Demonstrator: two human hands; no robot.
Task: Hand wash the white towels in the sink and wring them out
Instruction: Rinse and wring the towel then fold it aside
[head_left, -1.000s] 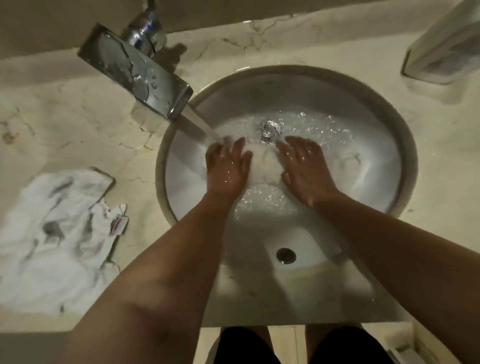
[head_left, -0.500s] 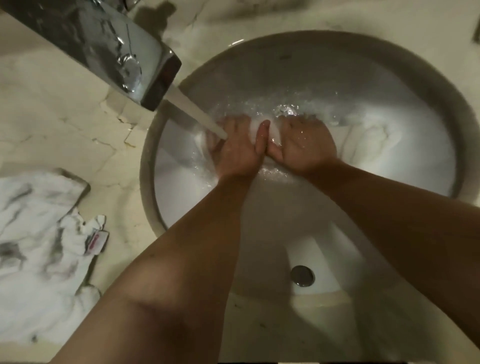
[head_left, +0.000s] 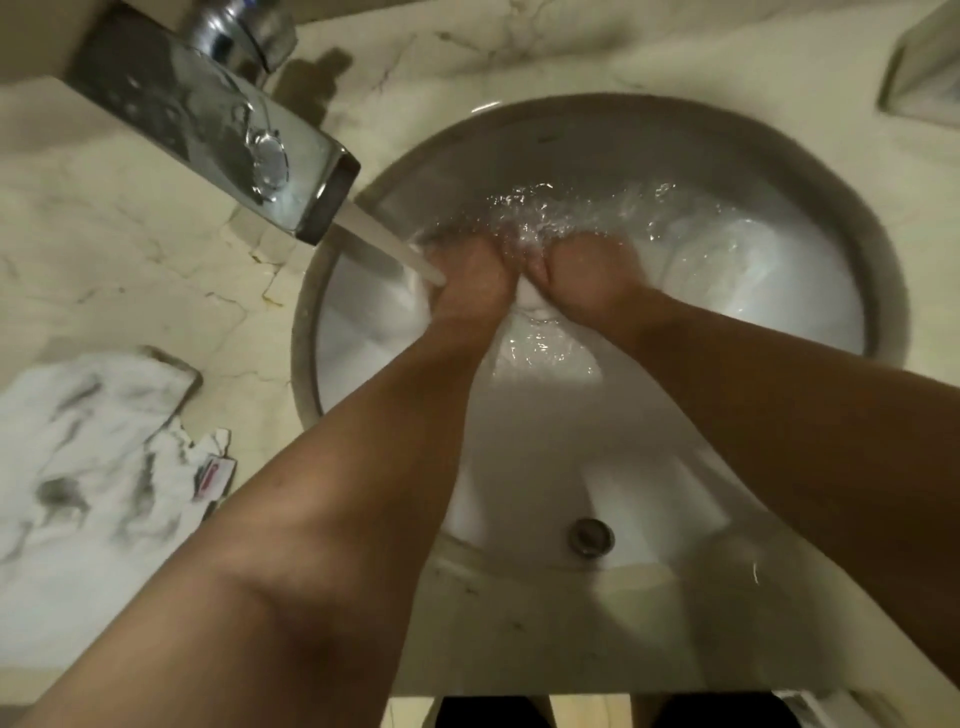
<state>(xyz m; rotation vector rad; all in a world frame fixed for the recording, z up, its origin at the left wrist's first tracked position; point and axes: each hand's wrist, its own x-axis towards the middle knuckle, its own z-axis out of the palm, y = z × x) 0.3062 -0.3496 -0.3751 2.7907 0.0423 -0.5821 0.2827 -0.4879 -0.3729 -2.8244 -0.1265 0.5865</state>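
A white towel (head_left: 722, 270) lies under water in the round sink (head_left: 878, 291). Side by side in the middle of the basin, my left hand (head_left: 475, 286) and my right hand (head_left: 589, 278) have their fingers curled down into the water, gripping a bunch of the towel (head_left: 530, 301) that shows white between them. The fingertips are hidden under the churning water. Water runs from the chrome faucet (head_left: 208, 124) onto my left hand. A second white towel (head_left: 88, 462), stained dark, lies on the counter at the left.
The marble counter (head_left: 130, 270) surrounds the sink. An overflow hole (head_left: 590, 536) sits in the near wall of the basin. A pale box-like object (head_left: 924, 73) stands at the far right corner. My legs show below the counter edge.
My hands went from flat and apart on the towel to close together with fingers curled into it. The camera has moved closer to the sink.
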